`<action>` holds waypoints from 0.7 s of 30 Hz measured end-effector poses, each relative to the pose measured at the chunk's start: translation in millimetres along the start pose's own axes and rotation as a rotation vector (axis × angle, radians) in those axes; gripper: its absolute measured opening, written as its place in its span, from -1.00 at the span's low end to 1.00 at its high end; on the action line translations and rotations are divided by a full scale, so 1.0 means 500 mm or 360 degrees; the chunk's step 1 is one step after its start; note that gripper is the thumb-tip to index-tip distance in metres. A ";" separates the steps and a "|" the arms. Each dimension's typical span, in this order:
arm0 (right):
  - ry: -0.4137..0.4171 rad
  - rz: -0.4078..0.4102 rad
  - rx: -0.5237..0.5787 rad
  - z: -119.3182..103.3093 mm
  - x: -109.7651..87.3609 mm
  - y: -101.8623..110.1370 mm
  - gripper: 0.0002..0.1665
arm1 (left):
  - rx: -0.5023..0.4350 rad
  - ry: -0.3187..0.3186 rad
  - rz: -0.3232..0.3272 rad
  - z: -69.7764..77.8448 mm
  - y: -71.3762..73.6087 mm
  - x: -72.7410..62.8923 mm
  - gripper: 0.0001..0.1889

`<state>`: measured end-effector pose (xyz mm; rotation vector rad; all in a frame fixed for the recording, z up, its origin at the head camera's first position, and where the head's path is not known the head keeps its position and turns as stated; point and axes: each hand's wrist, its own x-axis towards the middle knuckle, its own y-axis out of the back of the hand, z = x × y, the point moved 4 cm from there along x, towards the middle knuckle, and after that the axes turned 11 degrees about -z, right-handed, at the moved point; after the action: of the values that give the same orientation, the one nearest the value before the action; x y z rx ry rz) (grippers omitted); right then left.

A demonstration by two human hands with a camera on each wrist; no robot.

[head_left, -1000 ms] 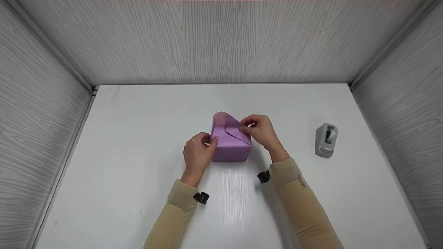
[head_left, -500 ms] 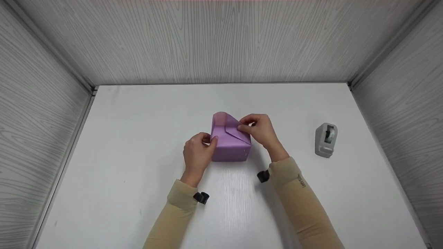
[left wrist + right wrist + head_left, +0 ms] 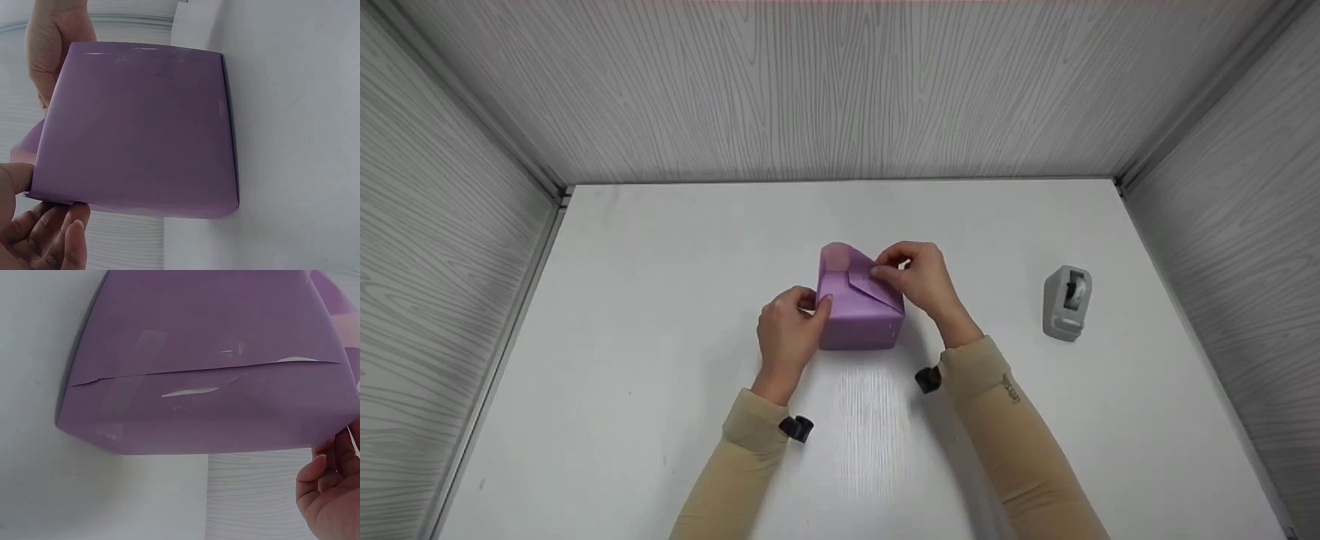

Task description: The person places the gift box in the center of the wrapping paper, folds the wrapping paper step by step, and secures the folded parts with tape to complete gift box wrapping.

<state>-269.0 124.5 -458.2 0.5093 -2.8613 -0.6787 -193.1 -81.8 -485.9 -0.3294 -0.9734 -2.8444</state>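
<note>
A small box wrapped in purple paper (image 3: 861, 330) stands on the white table in the head view, its near side facing me. My left hand (image 3: 790, 334) pinches the paper at the box's left top edge, thumb on top and fingers at the side. At the upper right, my right hand (image 3: 921, 279) pinches the folded paper flap (image 3: 864, 271), which slants up to a raised point at the back. In the right wrist view the side of the purple wrapping (image 3: 214, 410) shows a long seam, small white tears and clear tape (image 3: 149, 346). Part of the flap is hidden by my fingers.
A grey tape dispenser (image 3: 1066, 303) stands on the right part of the white table (image 3: 660, 420). Grey wood-grain panels (image 3: 840, 90) rise at the back and both sides. Small black devices (image 3: 796, 428) sit at both wrists.
My right hand has slid slightly up and to the left along the flap, which leans a little further inward. My left hand and the box stay where they were.
</note>
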 end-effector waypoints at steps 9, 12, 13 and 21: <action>0.0063 -0.0039 0.0070 -0.015 0.006 -0.005 -0.87 | 0.0002 0.0020 -0.0005 0.002 0.000 0.001 -0.79; 0.0051 -0.0060 0.0080 -0.018 0.007 -0.006 -0.88 | 0.0001 0.0022 -0.0002 0.001 0.000 0.001 -0.78; 0.0047 -0.0066 0.0085 -0.019 0.007 -0.007 -0.88 | 0.0001 0.0023 -0.0001 0.001 0.000 0.001 -0.78; 0.0087 -0.0076 0.0064 -0.027 0.010 -0.010 -0.92 | 0.0007 0.0038 -0.0015 -0.001 -0.002 0.001 -0.78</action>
<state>-269.2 113.0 -447.9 0.5948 -2.8251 -0.6061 -193.7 -81.3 -486.8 -0.2908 -0.9795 -2.8473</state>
